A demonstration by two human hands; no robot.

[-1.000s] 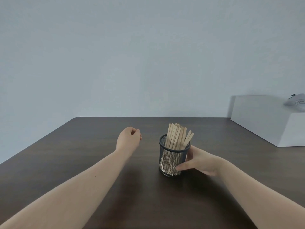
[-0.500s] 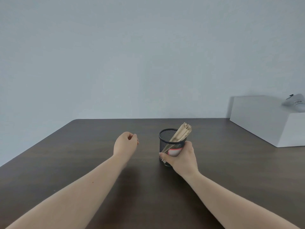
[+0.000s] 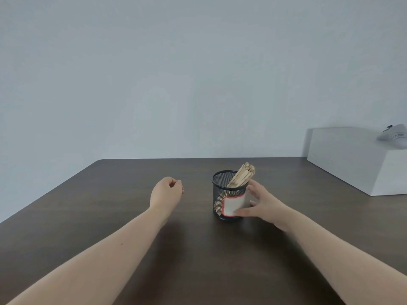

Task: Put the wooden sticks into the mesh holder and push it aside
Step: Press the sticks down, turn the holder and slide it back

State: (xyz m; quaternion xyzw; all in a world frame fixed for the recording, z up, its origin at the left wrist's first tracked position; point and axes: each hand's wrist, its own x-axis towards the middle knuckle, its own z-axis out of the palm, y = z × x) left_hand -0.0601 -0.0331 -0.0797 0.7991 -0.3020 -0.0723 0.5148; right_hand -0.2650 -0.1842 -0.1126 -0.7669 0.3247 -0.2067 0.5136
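Observation:
The black mesh holder (image 3: 220,194) stands upright on the dark wooden table (image 3: 110,216), a little right of centre. A white label with a red border faces me. A bundle of wooden sticks (image 3: 242,175) leans to the right inside it, with the tips above the rim. My right hand (image 3: 264,205) is at the holder's right side with its fingers spread. The thumb lies against the lower front by the label and the forefinger reaches up near the rim. My left hand (image 3: 166,192) rests on the table left of the holder, loosely curled, with nothing in it.
A white box (image 3: 352,164) stands at the table's back right, and a white shoe (image 3: 394,135) lies on top of it. A plain pale wall rises behind the table's far edge.
My right hand wrapped around the holder, moved it a little farther away and turned it so the label faces me. The fingers have now spread off it. The sticks have tipped to the right.

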